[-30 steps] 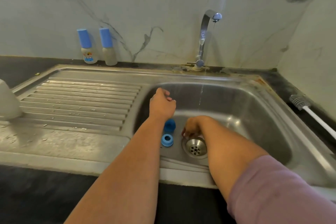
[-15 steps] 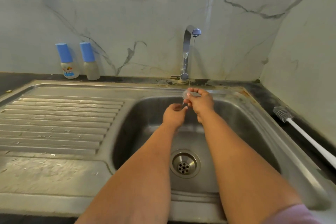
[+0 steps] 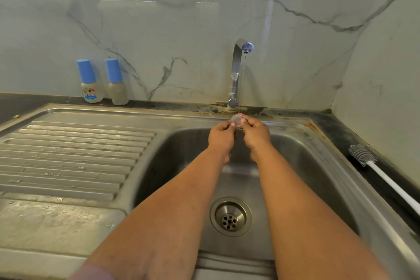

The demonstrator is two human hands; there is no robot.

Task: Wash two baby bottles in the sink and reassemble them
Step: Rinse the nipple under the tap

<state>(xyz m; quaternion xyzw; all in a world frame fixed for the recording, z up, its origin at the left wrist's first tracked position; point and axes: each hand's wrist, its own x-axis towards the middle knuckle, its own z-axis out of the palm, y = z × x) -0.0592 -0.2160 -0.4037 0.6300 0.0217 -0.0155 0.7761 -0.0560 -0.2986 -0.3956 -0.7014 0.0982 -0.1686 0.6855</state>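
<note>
Drain (image 3: 230,216) nearest me, round steel strainer in the floor of the sink (image 3: 318,166), seen between my two forearms. Ribbed draining board (image 3: 75,154) off to my left.

Above the basin, under the tap (image 3: 236,75): small clear nipple (image 3: 236,121), translucent, round, its edge catching the light. It sits in the thin stream of water falling from the spout. My left hand (image 3: 221,135) pinches its left side with curled fingertips; my right hand (image 3: 255,134) pinches the right side the same way. Both hands close together, fingers bent round the piece, backs of the hands toward me.

Right of the sink, on the dark counter: bottle brush (image 3: 362,154), grey bristles, long white handle running toward me.

Far back against the marble wall, left of the tap: two baby bottles (image 3: 92,82), upright, side by side, blue caps on. Left one carries a printed label; the right one looks plain.
</note>
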